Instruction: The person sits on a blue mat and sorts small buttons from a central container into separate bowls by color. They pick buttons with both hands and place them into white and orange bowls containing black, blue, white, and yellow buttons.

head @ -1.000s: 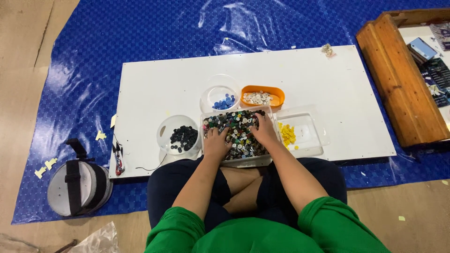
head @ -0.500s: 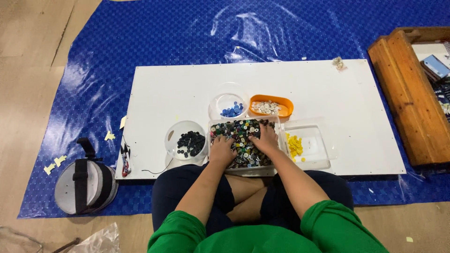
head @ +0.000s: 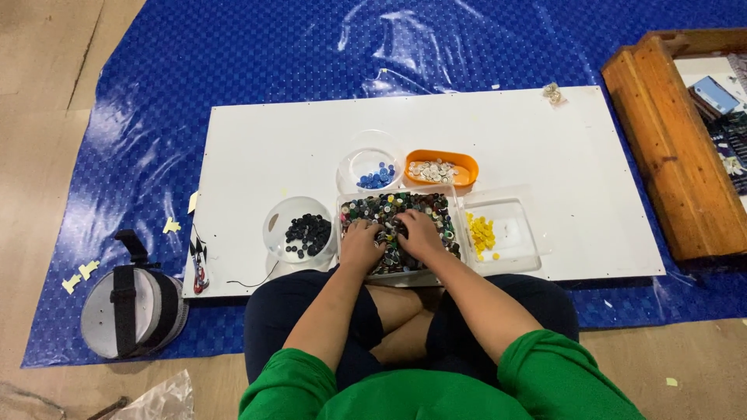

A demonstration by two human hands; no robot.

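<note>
Mixed-colour buttons in the clear tray point(head: 449, 233) at lower centre are now covered by the left hand point(head: 362, 245) and right hand point(head: 420, 235), drawn closer together, sorting seemingly under way, grip undiscernible.

Both hands lie on the mixed buttons point(head: 397, 214) in the clear tray point(head: 342, 204): the fingertips of the left hand point(head: 360, 245) and right hand point(head: 420, 235) are buried among them, so any grasp cannot be told. Individual buttons are too small to distinguish. The wooden crate point(head: 669, 148) is cut off by the right edge, its contents only partly visible. The plastic bag point(head: 159, 400) is cut off at the bottom edge.
</note>
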